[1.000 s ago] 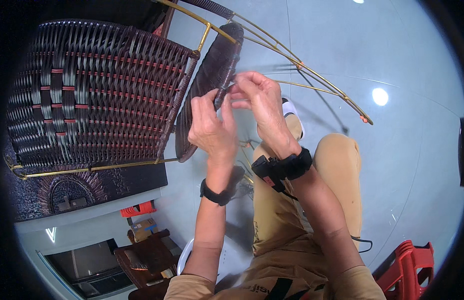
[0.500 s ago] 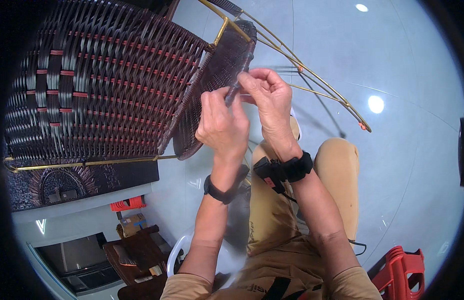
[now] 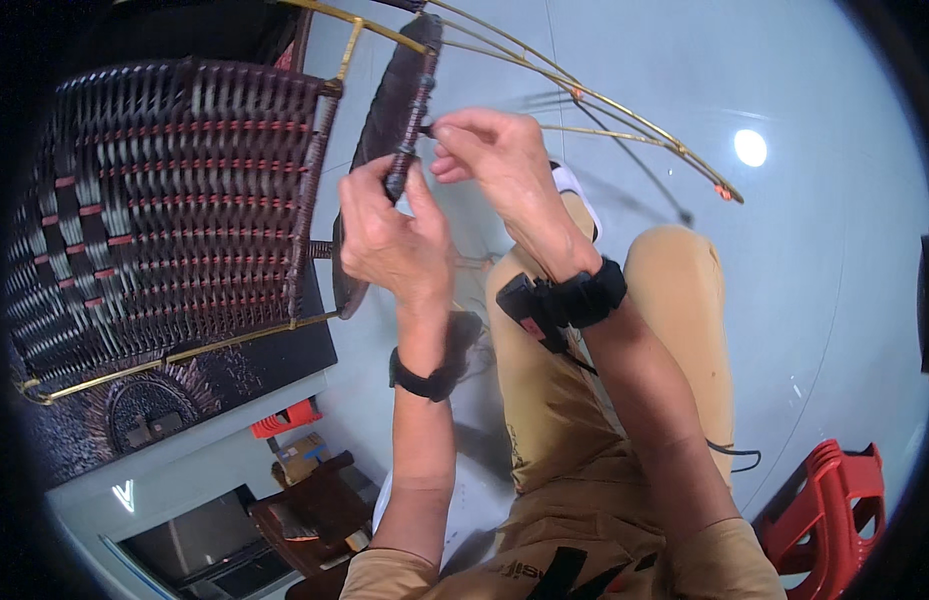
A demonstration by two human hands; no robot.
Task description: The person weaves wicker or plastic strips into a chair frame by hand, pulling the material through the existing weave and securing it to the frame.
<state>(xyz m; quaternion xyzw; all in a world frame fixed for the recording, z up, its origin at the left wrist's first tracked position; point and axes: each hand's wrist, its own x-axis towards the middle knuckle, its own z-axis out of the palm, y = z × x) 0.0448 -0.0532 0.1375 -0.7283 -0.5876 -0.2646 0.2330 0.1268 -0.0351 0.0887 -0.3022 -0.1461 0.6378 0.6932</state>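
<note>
A dark brown woven chair with red accents and a gold metal frame fills the left side. Its narrow woven armrest stands nearly on edge before me, a strand coiled along the near rim. My left hand is closed around the lower part of that rim, thumb on the right side. Just right of the rim, my right hand pinches a short dark strand that comes off the wrapping. The strand's far end is hidden by the fingers.
Thin gold legs of the chair stretch to the upper right. Stacked red plastic stools stand at lower right. A dark patterned panel lies beyond the chair at left, with a brown wooden table below. My knees are under my hands.
The chair, armrest and both hands sit farther left in view, and the armrest appears more edge-on. My right fingers have come off the rim and now hold a strand slightly away from it.
</note>
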